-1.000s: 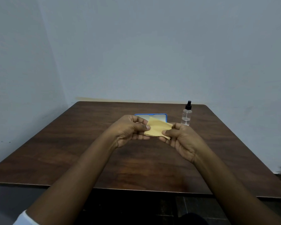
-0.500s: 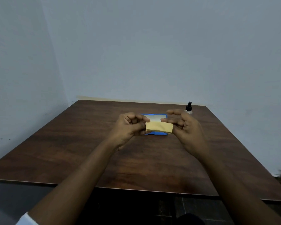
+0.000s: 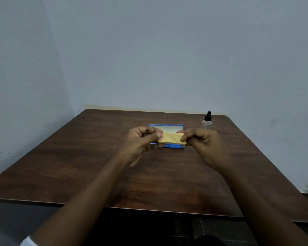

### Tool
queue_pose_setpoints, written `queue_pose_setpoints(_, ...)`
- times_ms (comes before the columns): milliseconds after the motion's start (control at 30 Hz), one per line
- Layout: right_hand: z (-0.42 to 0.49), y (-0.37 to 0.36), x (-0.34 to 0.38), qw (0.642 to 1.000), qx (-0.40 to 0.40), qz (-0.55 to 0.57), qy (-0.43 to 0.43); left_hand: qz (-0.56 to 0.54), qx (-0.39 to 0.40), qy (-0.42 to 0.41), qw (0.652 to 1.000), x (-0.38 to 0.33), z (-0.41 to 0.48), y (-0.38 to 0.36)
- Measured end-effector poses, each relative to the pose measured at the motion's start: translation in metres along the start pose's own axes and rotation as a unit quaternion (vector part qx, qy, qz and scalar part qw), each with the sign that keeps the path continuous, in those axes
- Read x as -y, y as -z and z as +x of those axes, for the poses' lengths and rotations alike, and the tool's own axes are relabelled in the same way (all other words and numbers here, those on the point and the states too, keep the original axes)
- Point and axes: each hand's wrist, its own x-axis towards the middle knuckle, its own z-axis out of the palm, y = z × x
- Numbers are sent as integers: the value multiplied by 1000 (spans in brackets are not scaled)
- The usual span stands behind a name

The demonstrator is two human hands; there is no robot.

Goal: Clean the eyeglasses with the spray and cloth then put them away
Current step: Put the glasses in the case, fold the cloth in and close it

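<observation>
Pinched at opposite ends by the fingers of the left hand and right hand, the yellow cloth, judged soft and light, is held mid-frame above the blue case on the bench.

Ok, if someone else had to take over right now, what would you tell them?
Left hand and right hand: each pinches one end of the yellow cloth, held folded above the table.
Blue case: open, behind the cloth.
Spray bottle: upright, far right, untouched.
Eyeglasses: not visible; may be in the case.
Done: cleaning seems finished, cloth folded.
Left: stow the cloth, close the case.
</observation>
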Motion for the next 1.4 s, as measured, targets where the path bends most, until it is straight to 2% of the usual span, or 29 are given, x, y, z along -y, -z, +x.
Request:
queue_pose_setpoints(100,12,-4,3,991,-14,102,-89,37,-47,-13,998,2,8,-4)
queue_pose_setpoints(200,32,-9,9,942,-50,250,-218,56,-80,2,995,-4,18,-8)
queue_pose_setpoints(267,46,-11,11,915,-34,302,-266,66,-86,14,994,-9,25,-9)
queue_pose_setpoints(467,76,-4,-5,957,32,139,-251,85,-92,14,992,-15,46,-9)
queue_pose_setpoints(667,100,-3,-25,978,45,40,-200,239,-96,-17,966,-2,67,4)
queue_pose_setpoints(867,93,-15,-55,982,62,-68,-165,355,-114,-29,927,34,75,20)
queue_pose_setpoints(1000,85,-20,-73,980,68,-146,-120,402,-91,-38,910,43,74,25)
queue_pose_setpoints(1400,79,-27,-87,965,113,-211,-107,515,-29,-57,855,39,68,27)
